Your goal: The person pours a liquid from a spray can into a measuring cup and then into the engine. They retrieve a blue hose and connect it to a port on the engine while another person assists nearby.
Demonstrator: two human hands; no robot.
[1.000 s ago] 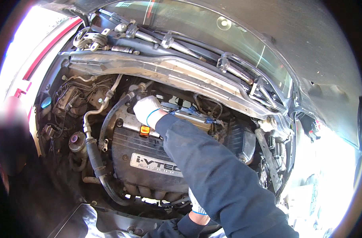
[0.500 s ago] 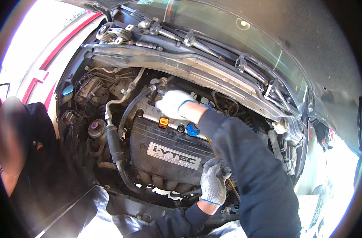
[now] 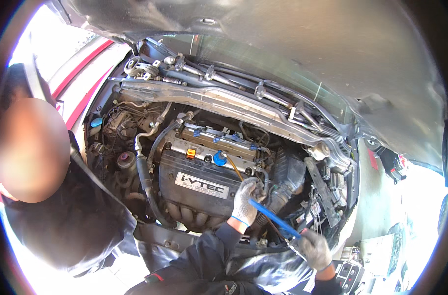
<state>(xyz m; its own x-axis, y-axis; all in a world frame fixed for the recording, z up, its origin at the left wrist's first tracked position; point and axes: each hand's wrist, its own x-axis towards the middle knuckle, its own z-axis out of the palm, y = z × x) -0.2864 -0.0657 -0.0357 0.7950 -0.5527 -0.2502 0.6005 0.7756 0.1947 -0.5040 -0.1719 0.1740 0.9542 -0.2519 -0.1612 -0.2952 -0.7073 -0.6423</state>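
My left hand (image 3: 246,200), in a grey glove, is closed around a thin amber tube (image 3: 234,167) over the front right of the engine. The tube's upper end meets a round blue piece (image 3: 219,158) on the silver rail of the engine cover (image 3: 189,169). At the lower right, my right hand (image 3: 316,250), also gloved, is closed on the lower end of a long, narrow blue strip (image 3: 275,219). That strip slants up to my left hand; whether the left fingers hold it too is hidden. Its exact kind is unclear.
The raised hood (image 3: 332,39) arches overhead. Several silver and black parts (image 3: 214,74) lie along the windshield base. An orange cap (image 3: 190,154) sits left of the blue piece. Another person (image 3: 67,221) leans in at left. A boxy device (image 3: 349,273) stands lower right.
My right hand has left the upper engine rail and come down to the lower right, where it now grips the blue strip. My left hand stays on the tube. The other person looms larger.
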